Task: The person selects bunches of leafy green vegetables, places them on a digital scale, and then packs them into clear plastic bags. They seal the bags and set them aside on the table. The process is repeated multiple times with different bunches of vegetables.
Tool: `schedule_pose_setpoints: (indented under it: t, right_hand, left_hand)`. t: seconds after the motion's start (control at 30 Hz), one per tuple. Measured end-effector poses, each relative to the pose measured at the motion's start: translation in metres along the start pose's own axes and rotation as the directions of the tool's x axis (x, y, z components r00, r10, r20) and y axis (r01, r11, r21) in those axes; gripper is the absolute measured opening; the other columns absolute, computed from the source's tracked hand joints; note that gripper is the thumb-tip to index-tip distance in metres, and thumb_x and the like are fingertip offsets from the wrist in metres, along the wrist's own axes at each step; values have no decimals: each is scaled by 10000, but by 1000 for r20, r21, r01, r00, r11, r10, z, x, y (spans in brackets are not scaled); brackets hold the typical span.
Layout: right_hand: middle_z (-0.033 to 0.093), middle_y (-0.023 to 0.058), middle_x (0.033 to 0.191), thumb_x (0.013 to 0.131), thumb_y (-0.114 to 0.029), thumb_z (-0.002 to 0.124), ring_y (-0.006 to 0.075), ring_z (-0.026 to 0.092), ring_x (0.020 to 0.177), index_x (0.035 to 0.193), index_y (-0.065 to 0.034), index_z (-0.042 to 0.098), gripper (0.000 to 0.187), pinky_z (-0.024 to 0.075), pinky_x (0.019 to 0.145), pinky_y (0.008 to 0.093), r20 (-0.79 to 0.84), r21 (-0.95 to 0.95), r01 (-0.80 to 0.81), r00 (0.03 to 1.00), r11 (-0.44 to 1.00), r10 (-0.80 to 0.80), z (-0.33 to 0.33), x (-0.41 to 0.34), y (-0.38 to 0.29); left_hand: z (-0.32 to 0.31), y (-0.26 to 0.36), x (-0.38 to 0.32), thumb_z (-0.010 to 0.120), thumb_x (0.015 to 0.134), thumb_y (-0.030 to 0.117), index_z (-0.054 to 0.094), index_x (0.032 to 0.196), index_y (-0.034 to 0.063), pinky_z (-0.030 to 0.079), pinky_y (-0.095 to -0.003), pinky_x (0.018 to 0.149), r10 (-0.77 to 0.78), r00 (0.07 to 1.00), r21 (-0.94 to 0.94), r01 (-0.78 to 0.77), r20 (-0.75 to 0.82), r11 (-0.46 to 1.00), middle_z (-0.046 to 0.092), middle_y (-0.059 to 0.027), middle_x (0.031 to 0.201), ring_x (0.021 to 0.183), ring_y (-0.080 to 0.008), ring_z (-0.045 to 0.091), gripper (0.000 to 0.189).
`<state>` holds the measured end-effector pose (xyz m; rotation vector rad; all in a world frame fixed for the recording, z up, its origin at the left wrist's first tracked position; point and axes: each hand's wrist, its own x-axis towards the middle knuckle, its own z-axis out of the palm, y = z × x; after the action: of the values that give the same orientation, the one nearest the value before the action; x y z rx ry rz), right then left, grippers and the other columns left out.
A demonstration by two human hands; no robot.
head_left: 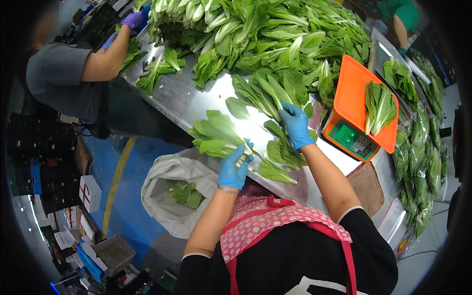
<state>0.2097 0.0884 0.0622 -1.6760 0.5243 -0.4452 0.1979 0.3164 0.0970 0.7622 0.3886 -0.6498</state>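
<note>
My left hand point(233, 170), in a blue glove, grips a bunch of leafy greens point(215, 134) by its pale stem ends, leaves pointing away from me. My right hand point(296, 127), gloved the same, pinches the stem of a green stalk point(271, 92) above more greens lying on the metal table point(177, 107). Loose leaves point(274, 171) lie between me and the right hand, at the table's near edge. Beyond both hands rises a large heap of leafy greens point(258, 33). To the right, an orange digital scale point(346, 84) bears a small bunch of greens point(379, 107).
An open white sack point(158, 184) with leaves inside stands below the table's edge. Bagged greens point(420, 158) pile up at the right, near a wooden board point(367, 186). A co-worker point(70, 73) handles greens at left; another person's green sleeve point(403, 16) shows top right.
</note>
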Motion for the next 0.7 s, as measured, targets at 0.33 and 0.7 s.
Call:
schedule_pose_setpoints:
  t: [0.33, 0.7]
  right_hand:
    - [624, 116, 878, 830, -119, 661, 256, 593, 790, 1316, -117, 519, 506, 494, 680, 347, 518, -286, 530, 786, 798, -337, 8, -87, -71]
    - [638, 113, 856, 805, -148, 703, 251, 599, 731, 1134, -16, 615, 364, 487, 678, 333, 63, -326, 267, 963, 907, -261, 0, 2, 3]
  left_hand:
    - [-1, -19, 4, 590, 900, 72, 573, 1135, 14, 519, -309, 774, -5, 996, 1, 5, 86, 1000, 640, -89, 1031, 901, -189, 622, 243]
    - [-1, -7, 6, 580, 905, 94, 452, 1304, 9, 512, -315, 803, -28, 997, 29, 26, 66, 999, 584, -133, 1221, 1066, -218, 586, 427]
